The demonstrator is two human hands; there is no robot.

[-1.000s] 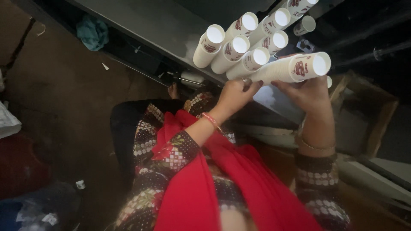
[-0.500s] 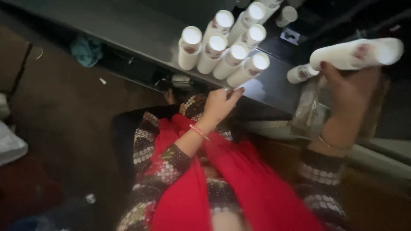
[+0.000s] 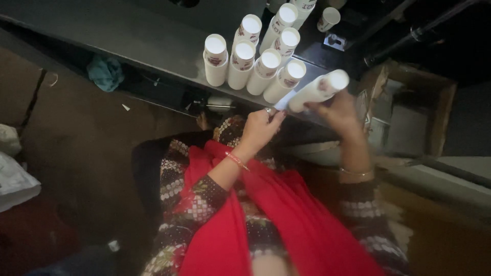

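Observation:
My right hand (image 3: pixel 338 110) grips a tall stack of white paper cups (image 3: pixel 319 89) with red print, tilted over the edge of a grey metal counter (image 3: pixel 153 41). My left hand (image 3: pixel 261 128), with a red bangle at the wrist, pinches the stack's lower end with its fingers together. Several more stacks of the same cups (image 3: pixel 255 61) stand upright on the counter just left of the held stack, packed close together.
A single cup (image 3: pixel 328 18) stands farther back on the counter. A teal cloth (image 3: pixel 105 72) lies under the counter on the left. A cardboard box (image 3: pixel 409 110) sits to the right, and white bags (image 3: pixel 15 179) lie on the floor at far left.
Half a second ago my right hand held the cup stack up and away to the right. It has since come back down to the left, and my left hand now meets its lower end.

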